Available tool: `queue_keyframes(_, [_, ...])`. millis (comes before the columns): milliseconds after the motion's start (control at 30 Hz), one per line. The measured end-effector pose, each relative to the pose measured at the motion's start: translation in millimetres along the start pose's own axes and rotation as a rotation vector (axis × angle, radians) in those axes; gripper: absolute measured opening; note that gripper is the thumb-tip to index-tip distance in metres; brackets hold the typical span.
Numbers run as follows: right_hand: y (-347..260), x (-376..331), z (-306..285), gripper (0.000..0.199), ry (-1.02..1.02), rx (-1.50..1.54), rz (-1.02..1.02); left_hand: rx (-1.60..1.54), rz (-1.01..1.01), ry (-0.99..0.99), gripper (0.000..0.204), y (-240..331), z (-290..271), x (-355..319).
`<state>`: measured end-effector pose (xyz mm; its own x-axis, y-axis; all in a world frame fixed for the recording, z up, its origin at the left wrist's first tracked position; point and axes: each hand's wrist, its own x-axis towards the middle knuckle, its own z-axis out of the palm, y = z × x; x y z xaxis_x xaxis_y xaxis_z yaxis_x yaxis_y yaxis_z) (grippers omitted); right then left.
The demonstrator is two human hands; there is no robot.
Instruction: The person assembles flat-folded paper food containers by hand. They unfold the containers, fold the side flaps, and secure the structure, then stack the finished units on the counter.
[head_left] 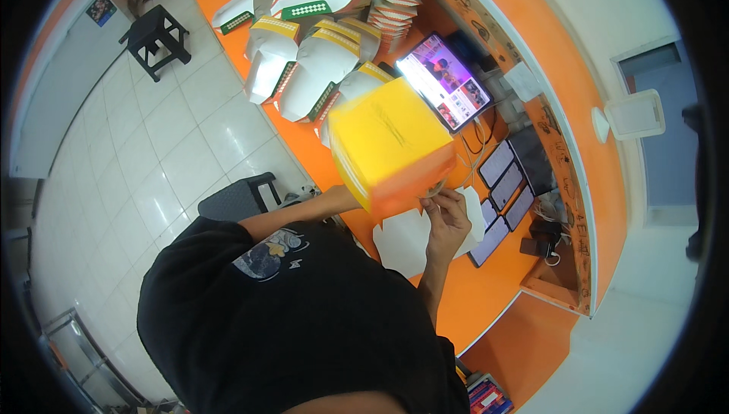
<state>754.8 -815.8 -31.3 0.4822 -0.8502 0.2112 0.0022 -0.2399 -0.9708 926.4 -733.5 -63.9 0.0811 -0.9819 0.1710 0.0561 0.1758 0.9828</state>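
Yellow-orange carton (391, 144) is held up over orange counter (486, 292), pinched at lower edge by right hand (446, 220); left hand hidden behind it, grip not discernible. Flat white blank (406, 239) lies below; folded cartons (311, 65) stacked beyond, w/ lit screen (446, 80) nearby.

The folded carton box (391, 144) is sitting above the counter (486, 292); the tablet screen (448, 80) is lying just right of the box, flat cartons (315, 72) are lying behind it, and a flat blank (402, 243) is lying under it.

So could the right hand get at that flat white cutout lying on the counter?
Probably yes: the right hand is at the yellow box, directly above the flat white cutout, with nothing between them, though it would have to let go first.
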Motion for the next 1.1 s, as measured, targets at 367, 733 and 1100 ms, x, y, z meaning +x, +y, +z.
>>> queue_keyframes(367, [15.0,23.7,52.6,0.028,-0.011,0.072,-0.092,0.129,0.09,0.184,0.023,24.0,-25.2,3.2])
queue_keyframes(733, [43.1,27.1,95.3,0.04,0.053,0.105,0.075,0.277,0.219,0.144,0.02,14.3,-82.3,18.6])
queue_keyframes(1100, [18.3,11.7,79.2,0.016,0.306,0.419,0.463,0.293,0.253,0.182,0.022,3.5,-90.9,26.3])
